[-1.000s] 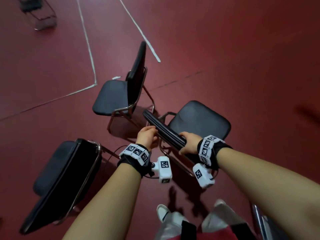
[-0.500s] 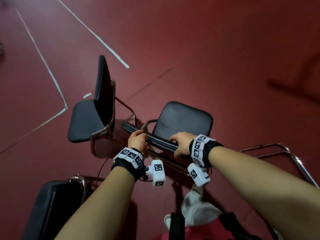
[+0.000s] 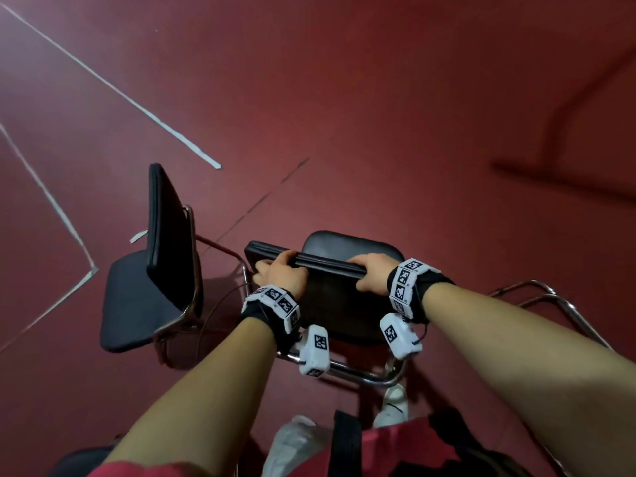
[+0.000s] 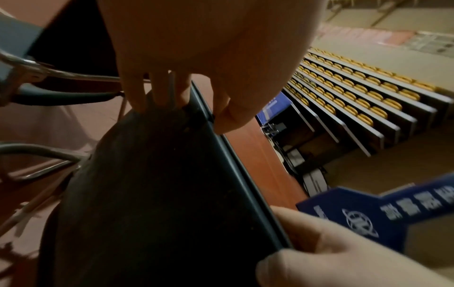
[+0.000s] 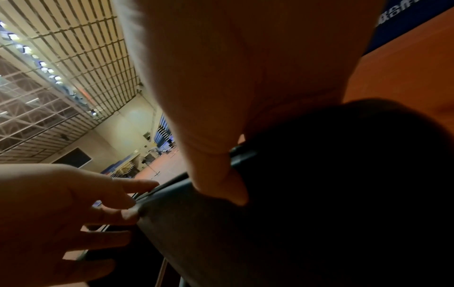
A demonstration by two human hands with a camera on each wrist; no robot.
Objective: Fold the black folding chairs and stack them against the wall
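Both hands grip the top edge of one black folding chair's backrest (image 3: 327, 270): the left hand (image 3: 280, 275) curls over its left end, the right hand (image 3: 373, 277) over its right end. That chair stands right in front of the person, its seat (image 3: 347, 247) on the far side (not folded). A second black folding chair (image 3: 151, 277) stands just to the left on the red floor (image 3: 378, 115).

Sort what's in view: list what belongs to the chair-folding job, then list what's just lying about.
Part of the job:
- held chair, backrest top gripped by left hand and right hand
- second black chair, unfolded, to its left
- chrome chair frame at right

Just there:
- white floor lines
- bleachers
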